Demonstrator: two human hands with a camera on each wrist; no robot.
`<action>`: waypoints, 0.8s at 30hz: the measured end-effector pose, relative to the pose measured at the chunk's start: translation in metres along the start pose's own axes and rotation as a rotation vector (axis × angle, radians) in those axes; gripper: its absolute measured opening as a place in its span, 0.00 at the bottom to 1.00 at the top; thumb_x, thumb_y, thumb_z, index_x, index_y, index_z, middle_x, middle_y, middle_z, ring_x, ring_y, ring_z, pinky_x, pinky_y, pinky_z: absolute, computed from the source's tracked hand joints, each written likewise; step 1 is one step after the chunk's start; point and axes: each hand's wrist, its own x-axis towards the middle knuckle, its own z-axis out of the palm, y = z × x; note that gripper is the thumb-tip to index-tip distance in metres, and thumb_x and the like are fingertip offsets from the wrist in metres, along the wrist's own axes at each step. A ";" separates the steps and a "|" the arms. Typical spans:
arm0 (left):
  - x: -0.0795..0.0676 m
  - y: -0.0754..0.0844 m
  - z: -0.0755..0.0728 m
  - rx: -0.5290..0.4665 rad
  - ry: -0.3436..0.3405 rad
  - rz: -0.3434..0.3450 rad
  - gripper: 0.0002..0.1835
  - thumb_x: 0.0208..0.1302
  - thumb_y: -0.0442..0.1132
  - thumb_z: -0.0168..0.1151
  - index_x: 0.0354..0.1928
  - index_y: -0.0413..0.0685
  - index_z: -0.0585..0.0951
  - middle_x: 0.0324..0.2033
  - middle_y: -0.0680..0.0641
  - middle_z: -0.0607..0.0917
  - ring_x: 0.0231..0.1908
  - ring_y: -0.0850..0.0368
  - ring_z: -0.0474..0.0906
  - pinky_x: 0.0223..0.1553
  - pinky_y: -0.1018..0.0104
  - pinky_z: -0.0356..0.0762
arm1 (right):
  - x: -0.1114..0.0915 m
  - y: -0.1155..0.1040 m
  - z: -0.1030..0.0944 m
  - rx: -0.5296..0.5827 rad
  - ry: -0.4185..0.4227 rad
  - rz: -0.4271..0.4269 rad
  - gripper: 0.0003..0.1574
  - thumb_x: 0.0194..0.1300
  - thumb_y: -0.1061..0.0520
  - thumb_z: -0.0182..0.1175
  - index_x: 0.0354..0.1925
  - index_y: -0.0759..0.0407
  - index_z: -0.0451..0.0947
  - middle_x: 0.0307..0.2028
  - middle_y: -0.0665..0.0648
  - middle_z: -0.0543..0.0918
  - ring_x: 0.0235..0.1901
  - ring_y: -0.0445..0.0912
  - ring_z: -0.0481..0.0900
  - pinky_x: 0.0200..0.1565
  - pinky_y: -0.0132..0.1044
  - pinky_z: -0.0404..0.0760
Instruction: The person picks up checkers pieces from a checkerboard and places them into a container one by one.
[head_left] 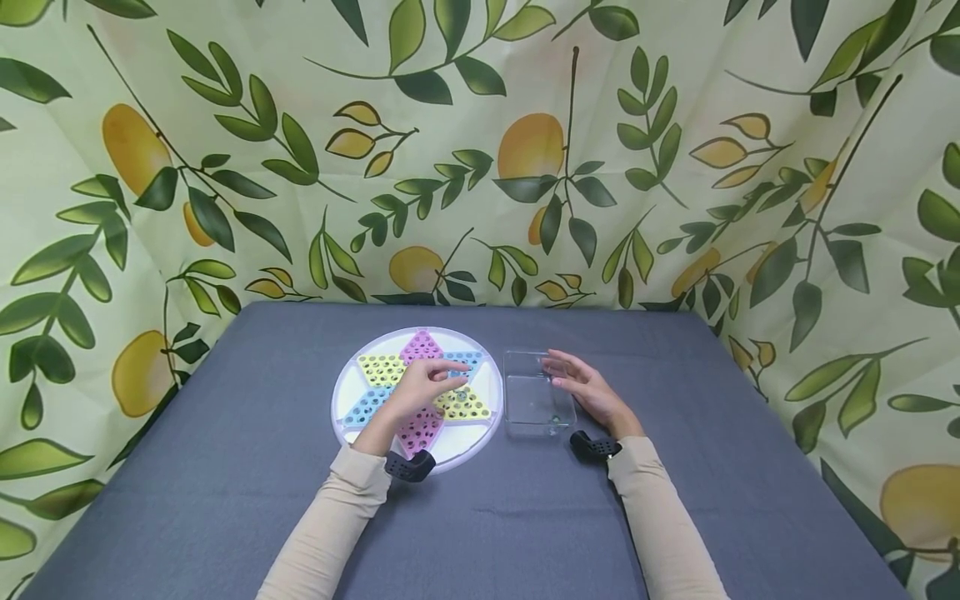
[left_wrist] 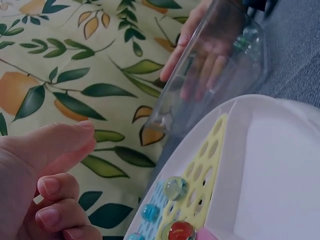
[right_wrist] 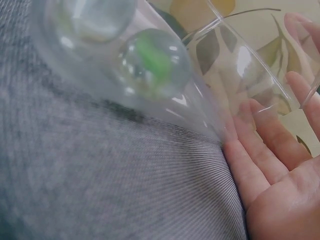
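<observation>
A round white Chinese checkers board (head_left: 487, 387) with pink, yellow and blue star points lies on the table. Over its middle hovers my left hand (head_left: 426, 385), thumb and index finger extended with a gap between their tips, the other fingers loosely curled. No marble shows between them. In the left wrist view a clear marble (left_wrist: 175, 189), a blue marble (left_wrist: 150, 212) and a red marble (left_wrist: 182, 231) sit in the board's holes. My right hand (head_left: 588, 390) rests along the right side of a transparent box (head_left: 528, 398), fingers relaxed. Inside the box is a green-streaked marble (right_wrist: 156, 64).
A dark grey cloth covers the table (head_left: 225, 467). The box stands right beside the board's right edge. A curtain (head_left: 465, 125) printed with leaves and fruit hangs behind the table and along both sides. Black bands (head_left: 411, 467) are strapped round both wrists.
</observation>
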 end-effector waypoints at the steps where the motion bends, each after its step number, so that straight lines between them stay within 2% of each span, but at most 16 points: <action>1: 0.000 -0.001 -0.001 -0.001 -0.003 -0.001 0.18 0.62 0.41 0.64 0.52 0.42 0.82 0.17 0.55 0.62 0.21 0.64 0.57 0.23 0.76 0.62 | 0.000 0.000 0.000 0.002 -0.002 -0.001 0.40 0.70 0.58 0.54 0.73 0.62 0.51 0.71 0.70 0.59 0.73 0.64 0.55 0.66 0.31 0.65; 4: -0.001 -0.002 -0.004 0.004 0.009 -0.018 0.18 0.63 0.41 0.64 0.53 0.42 0.82 0.17 0.56 0.62 0.21 0.64 0.57 0.23 0.76 0.60 | 0.000 0.001 0.000 0.025 -0.004 -0.007 0.39 0.69 0.59 0.55 0.73 0.61 0.52 0.71 0.70 0.59 0.72 0.64 0.55 0.59 0.20 0.67; 8: -0.002 -0.005 -0.009 0.024 0.042 -0.058 0.18 0.62 0.42 0.64 0.52 0.43 0.83 0.17 0.56 0.62 0.21 0.64 0.57 0.23 0.76 0.58 | -0.001 0.001 0.000 0.032 -0.006 -0.013 0.39 0.69 0.59 0.54 0.73 0.61 0.52 0.71 0.70 0.59 0.72 0.64 0.55 0.58 0.19 0.67; 12: 0.000 -0.012 -0.014 0.043 0.059 -0.090 0.17 0.62 0.43 0.65 0.52 0.45 0.83 0.17 0.56 0.63 0.21 0.64 0.57 0.22 0.76 0.58 | -0.001 0.000 0.000 0.009 0.000 0.000 0.39 0.69 0.58 0.54 0.73 0.59 0.52 0.71 0.69 0.59 0.73 0.63 0.56 0.64 0.26 0.66; 16: 0.002 -0.017 -0.017 0.056 0.067 -0.094 0.17 0.62 0.43 0.65 0.51 0.46 0.83 0.17 0.56 0.63 0.20 0.64 0.58 0.22 0.77 0.57 | -0.001 0.000 -0.001 -0.010 0.008 0.005 0.40 0.70 0.57 0.54 0.73 0.61 0.51 0.71 0.70 0.59 0.72 0.63 0.56 0.70 0.39 0.62; 19: 0.002 -0.018 -0.020 0.063 0.068 -0.088 0.17 0.62 0.42 0.65 0.51 0.44 0.83 0.17 0.56 0.63 0.20 0.64 0.57 0.22 0.77 0.57 | -0.001 0.000 -0.001 -0.009 0.006 0.004 0.40 0.70 0.57 0.54 0.73 0.62 0.51 0.71 0.70 0.59 0.73 0.64 0.55 0.72 0.48 0.58; 24: -0.001 -0.021 -0.026 0.077 0.088 -0.086 0.17 0.62 0.40 0.64 0.51 0.42 0.83 0.17 0.56 0.62 0.20 0.64 0.57 0.22 0.76 0.57 | 0.000 0.000 0.000 0.013 0.008 0.018 0.40 0.69 0.56 0.55 0.74 0.60 0.51 0.72 0.69 0.59 0.73 0.63 0.55 0.73 0.57 0.52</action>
